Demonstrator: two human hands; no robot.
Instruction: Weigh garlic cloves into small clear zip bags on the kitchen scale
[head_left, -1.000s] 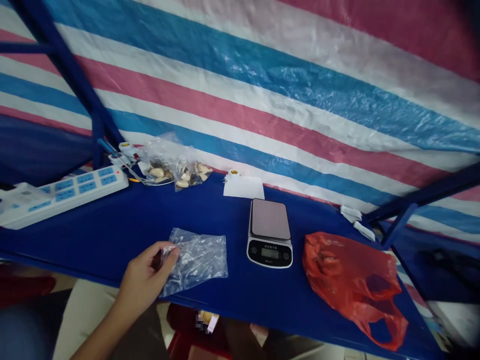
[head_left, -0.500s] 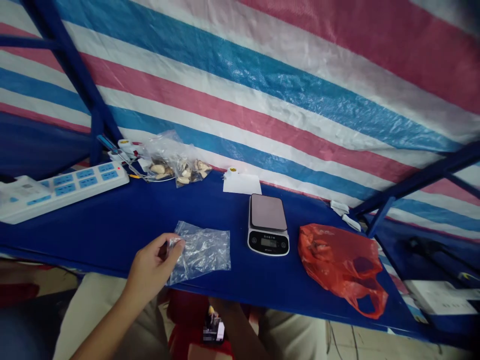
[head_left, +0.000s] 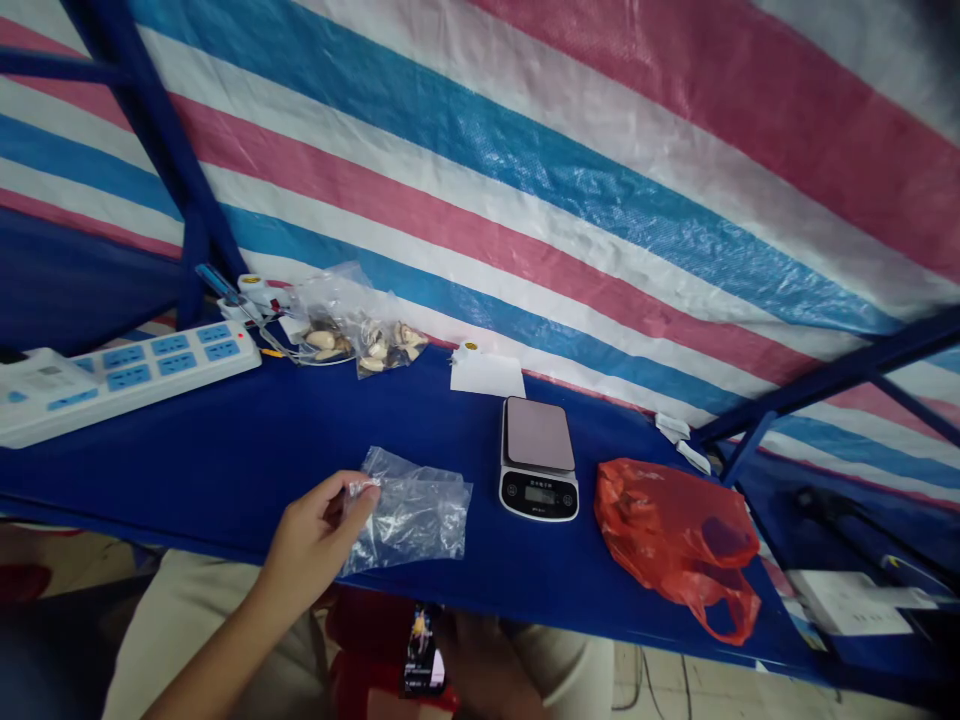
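Observation:
My left hand (head_left: pixel 326 525) pinches the left edge of a clear plastic bag (head_left: pixel 420 510) between thumb and fingers. The bag looks flat and crumpled, lying at the table's front edge, perhaps with a second one layered in it; I cannot tell. Below the tabletop, in shadow, my right hand (head_left: pixel 469 640) is beside a phone (head_left: pixel 424 650) with a lit screen. Its fingers are too dark to make out. A digital kitchen scale (head_left: pixel 538 455) stands right of the bag, its platform bare. Further right lies a red plastic carrier bag (head_left: pixel 679 540).
At the back are bags with pale, dried-looking slices (head_left: pixel 375 345) and a white paper (head_left: pixel 487 374). A long white power strip (head_left: pixel 135 380) lies on the left of the blue table (head_left: pixel 300 430). Striped sheeting (head_left: pixel 465 200) hangs behind, between blue frame bars (head_left: pixel 157 150).
The view has shifted slightly. My left hand still holds the clear bag, whose folds have changed a little. More of the phone under the table shows beside my right hand.

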